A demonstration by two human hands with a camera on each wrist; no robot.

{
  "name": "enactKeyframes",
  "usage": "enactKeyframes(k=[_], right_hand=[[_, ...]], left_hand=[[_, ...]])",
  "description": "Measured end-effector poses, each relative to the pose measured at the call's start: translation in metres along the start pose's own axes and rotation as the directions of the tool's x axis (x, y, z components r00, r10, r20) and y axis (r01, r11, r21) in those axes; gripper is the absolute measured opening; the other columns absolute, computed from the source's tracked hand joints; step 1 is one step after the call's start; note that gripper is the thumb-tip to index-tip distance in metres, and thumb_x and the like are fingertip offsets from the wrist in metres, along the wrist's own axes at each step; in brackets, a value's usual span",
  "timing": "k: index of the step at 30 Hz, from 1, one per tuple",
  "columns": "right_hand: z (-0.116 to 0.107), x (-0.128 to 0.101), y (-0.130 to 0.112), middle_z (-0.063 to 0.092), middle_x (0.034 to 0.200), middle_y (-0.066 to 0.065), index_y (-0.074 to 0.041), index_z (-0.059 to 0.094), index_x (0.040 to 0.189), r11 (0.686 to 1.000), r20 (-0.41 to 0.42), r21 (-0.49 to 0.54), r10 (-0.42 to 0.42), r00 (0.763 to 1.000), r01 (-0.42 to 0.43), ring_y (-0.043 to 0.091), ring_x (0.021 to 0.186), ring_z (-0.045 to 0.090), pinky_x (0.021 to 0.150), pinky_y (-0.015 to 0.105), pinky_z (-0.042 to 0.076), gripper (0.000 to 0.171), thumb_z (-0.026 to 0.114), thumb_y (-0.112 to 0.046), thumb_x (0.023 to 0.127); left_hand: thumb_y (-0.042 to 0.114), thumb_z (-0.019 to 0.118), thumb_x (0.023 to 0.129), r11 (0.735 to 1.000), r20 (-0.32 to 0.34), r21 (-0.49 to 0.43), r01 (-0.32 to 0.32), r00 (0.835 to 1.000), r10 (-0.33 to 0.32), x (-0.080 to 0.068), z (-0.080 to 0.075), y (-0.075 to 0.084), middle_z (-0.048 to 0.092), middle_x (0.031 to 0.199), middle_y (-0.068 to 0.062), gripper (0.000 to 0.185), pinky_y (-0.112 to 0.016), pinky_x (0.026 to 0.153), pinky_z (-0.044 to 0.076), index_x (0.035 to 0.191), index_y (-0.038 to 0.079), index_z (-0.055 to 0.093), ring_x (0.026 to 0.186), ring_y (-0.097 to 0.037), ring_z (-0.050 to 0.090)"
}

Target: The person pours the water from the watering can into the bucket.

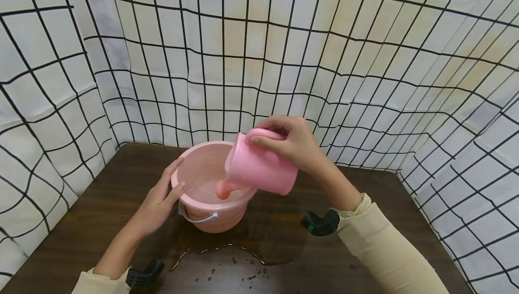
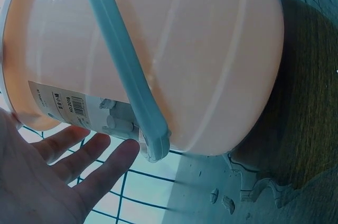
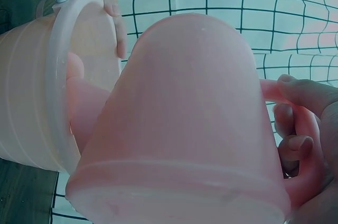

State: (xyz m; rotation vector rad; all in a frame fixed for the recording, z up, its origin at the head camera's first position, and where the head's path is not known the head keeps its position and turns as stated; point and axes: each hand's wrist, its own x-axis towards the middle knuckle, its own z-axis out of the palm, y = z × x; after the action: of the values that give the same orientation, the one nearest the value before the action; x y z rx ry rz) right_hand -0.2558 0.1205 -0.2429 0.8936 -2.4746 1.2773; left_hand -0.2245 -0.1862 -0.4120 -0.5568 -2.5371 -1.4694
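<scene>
In the head view a pink bucket (image 1: 215, 217) stands upright, its pale bail handle (image 2: 124, 60) hanging down and droplets on its inner wall. My left hand (image 1: 156, 204) rests at its left rim; the left wrist view shows several nearly straight fingers (image 2: 100, 176) beside the bucket's labelled wall. With my right hand (image 1: 296, 145) I grip the loop handle of a pink watering can (image 1: 261, 165), which tilts over the bucket's right rim. The can's round-headed spout (image 1: 223, 189) points into the bucket mouth. I cannot tell whether water is flowing.
Under the bucket is a dark wooden table (image 1: 348, 258). A water puddle (image 1: 231, 245) with scattered drops lies in front of the bucket. White walls with black grid lines (image 1: 243, 59) enclose the back and sides. Each wrist carries a black device (image 1: 324, 222).
</scene>
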Motion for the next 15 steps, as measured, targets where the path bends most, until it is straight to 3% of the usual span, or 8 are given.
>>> enactKeyframes(k=[15], right_hand=[[0.0004,0.0018,-0.0031,0.073,0.088,-0.004,-0.018,0.075,0.095,1.0,-0.009,0.003,0.018,1.0,-0.018,0.009,0.076,0.063,0.066,0.026,0.054,0.019,0.079,-0.03,0.08]], left_hand=[[0.022,0.044,0.102,1.0,0.001,-0.015,0.003,1.0,-0.003,-0.0002,-0.0005,-0.002,0.021,0.159,-0.018,0.062,-0.071,0.102,0.03,0.155,0.028,0.013,0.139,-0.044,0.03]])
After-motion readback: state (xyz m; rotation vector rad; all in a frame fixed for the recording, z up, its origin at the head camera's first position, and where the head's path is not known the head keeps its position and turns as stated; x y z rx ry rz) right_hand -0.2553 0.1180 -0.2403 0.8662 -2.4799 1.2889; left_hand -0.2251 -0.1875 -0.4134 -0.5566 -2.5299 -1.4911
